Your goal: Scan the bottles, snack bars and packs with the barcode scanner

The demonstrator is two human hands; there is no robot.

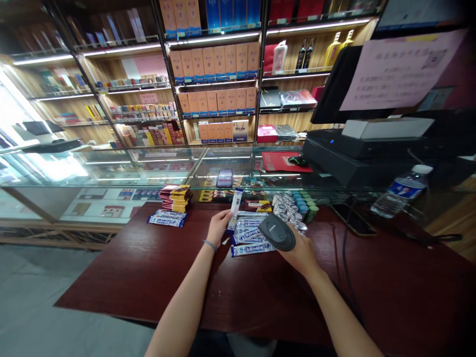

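My left hand (219, 224) is closed on a slim white and blue candy stick pack (235, 204), held upright above the dark red counter (156, 267). My right hand (302, 252) grips a black handheld barcode scanner (277, 231), its head turned toward the pack. Between the hands lies a heap of several like blue and white packs (248, 237). Two more of them (166, 218) lie to the left, in front of a stack of red chocolate bars (175, 197).
Small clear and green-capped bottles (295, 208) stand behind the scanner. A phone (353, 221), a water bottle (401, 192), cables, a black register and monitor (357, 148) fill the right side. Glass display cases and stocked shelves run behind the counter.
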